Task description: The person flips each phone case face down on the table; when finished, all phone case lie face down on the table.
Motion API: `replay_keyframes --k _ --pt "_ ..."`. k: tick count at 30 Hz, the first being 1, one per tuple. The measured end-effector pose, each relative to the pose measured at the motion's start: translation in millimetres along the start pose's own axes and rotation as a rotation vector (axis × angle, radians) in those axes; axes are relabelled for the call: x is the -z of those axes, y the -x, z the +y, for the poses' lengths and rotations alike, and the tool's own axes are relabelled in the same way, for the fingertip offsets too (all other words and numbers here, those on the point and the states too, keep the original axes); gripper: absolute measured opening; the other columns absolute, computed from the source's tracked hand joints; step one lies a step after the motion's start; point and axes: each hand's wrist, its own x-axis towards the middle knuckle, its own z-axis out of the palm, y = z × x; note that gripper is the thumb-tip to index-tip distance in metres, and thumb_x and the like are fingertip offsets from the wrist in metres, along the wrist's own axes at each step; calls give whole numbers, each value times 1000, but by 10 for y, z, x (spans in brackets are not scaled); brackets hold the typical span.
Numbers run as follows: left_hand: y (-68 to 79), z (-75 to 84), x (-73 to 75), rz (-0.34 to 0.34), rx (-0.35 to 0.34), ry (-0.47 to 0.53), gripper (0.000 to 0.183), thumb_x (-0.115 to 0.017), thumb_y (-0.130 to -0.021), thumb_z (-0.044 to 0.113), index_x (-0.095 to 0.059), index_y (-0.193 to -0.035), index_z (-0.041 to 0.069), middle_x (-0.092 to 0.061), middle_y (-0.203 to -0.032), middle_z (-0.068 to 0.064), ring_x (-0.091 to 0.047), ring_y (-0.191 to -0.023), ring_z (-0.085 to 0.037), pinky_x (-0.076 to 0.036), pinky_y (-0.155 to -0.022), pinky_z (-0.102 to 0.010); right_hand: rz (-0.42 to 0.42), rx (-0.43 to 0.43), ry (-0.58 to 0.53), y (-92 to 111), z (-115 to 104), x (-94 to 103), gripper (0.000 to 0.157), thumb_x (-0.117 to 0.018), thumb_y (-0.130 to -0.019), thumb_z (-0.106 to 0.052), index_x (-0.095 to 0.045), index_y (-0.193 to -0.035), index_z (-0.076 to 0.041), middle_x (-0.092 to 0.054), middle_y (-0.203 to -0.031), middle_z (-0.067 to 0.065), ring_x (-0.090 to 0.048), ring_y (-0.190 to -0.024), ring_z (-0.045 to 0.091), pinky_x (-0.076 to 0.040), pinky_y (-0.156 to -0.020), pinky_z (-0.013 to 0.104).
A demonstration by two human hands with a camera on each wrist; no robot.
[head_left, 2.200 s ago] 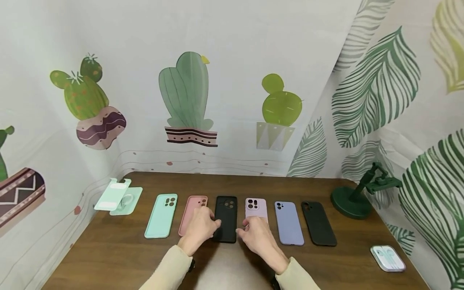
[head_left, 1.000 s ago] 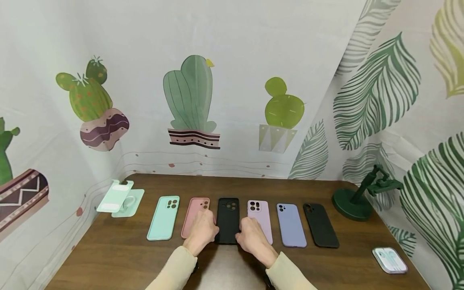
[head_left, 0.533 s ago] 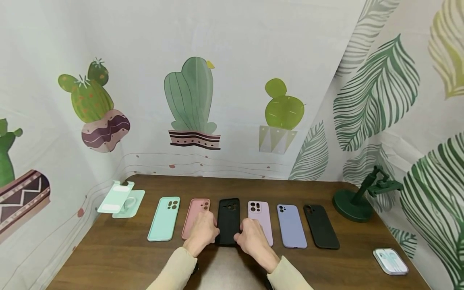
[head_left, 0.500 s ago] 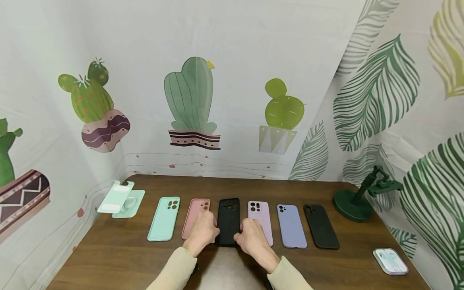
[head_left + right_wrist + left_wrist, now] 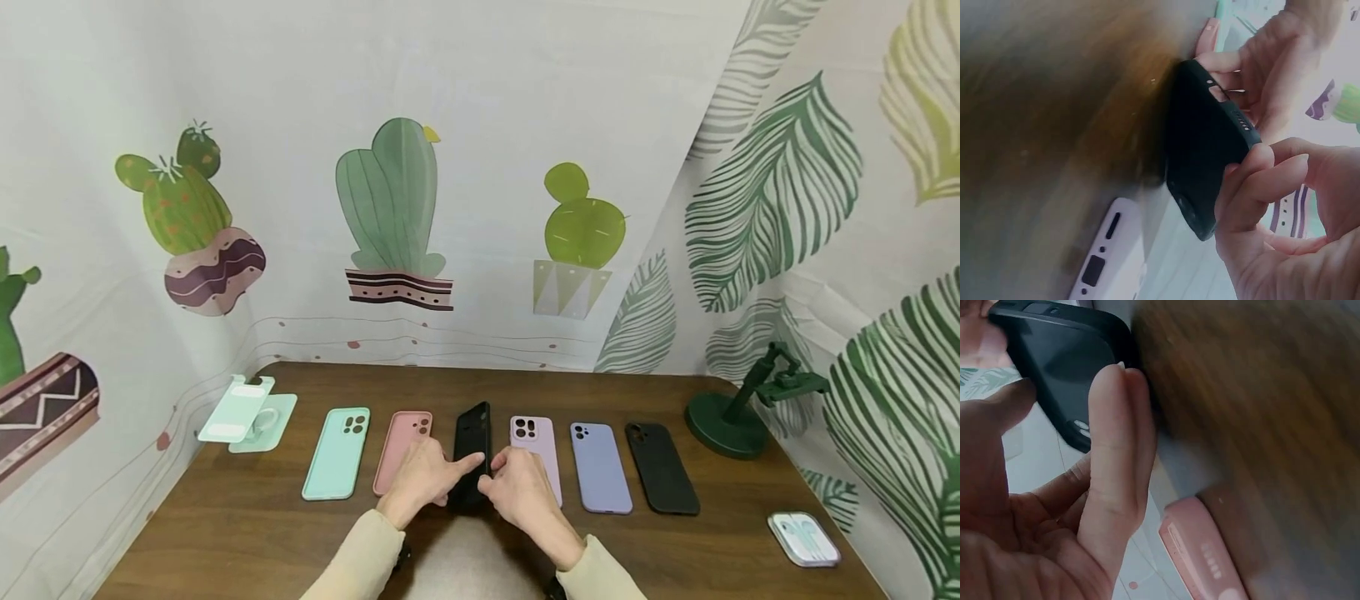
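Note:
The black phone case [image 5: 470,446] stands tilted up on its left long edge at the middle of the row. My right hand [image 5: 522,490] pinches its raised right edge between thumb and fingers, with fingertips [image 5: 1254,162] bent over the rim in the right wrist view. My left hand [image 5: 423,479] is at the lower edge, its thumb stretched out across the case and its other fingers fairly straight alongside. In the left wrist view the case [image 5: 1063,359] is partly hidden behind those fingers [image 5: 1113,425]. The pink phone case [image 5: 401,446] lies partly under my left hand.
Lilac [image 5: 543,450], blue [image 5: 600,467] and another black phone case [image 5: 662,468] lie to the right; a mint case [image 5: 337,454] lies left. A mint stand [image 5: 247,412] and a green stand [image 5: 738,425] flank the row. Boxed earphones [image 5: 802,537] are near the right edge.
The middle black case lay flat with both hands at its sides; now its right edge is raised. My left thumb has stretched out across it. The other cases have not moved.

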Motion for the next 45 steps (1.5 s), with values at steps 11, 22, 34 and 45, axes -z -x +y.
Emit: replay_keyframes --k 11,22,34,45 --pt "-26 9 -3 -94 50 122 75 -71 -95 70 -71 -64 2 -69 -51 -6 -69 -42 -16 -61 -50 -31 -13 49 -78 -62 181 -66 25 -76 -89 -18 -71 -101 4 -72 -66 -2 -65 -53 7 -52 -55 29" --pt "-64 -6 2 -205 96 299 73 -79 -90 68 -76 -74 -3 -73 -63 -9 -76 -54 -20 -67 -58 -36 31 57 -71 13 -63 29 23 -81 -85 -15 -71 -96 1 -72 -69 -3 -62 -59 6 -53 -58 28" --pt "-60 -27 58 -312 175 510 62 -78 -98 49 -70 -106 -11 -78 -88 -23 -76 -66 -20 -70 -67 -40 -90 8 -165 118 -341 173 23 -76 -100 -16 -74 -112 5 -75 -75 8 -64 -52 6 -50 -50 24" --pt "-72 -79 111 -307 160 590 51 -77 -101 40 -71 -112 -9 -80 -85 -17 -79 -70 -19 -70 -72 -40 -206 41 -154 113 -266 91 17 -57 -105 2 -72 -97 2 -71 -72 12 -61 -51 7 -49 -47 23"
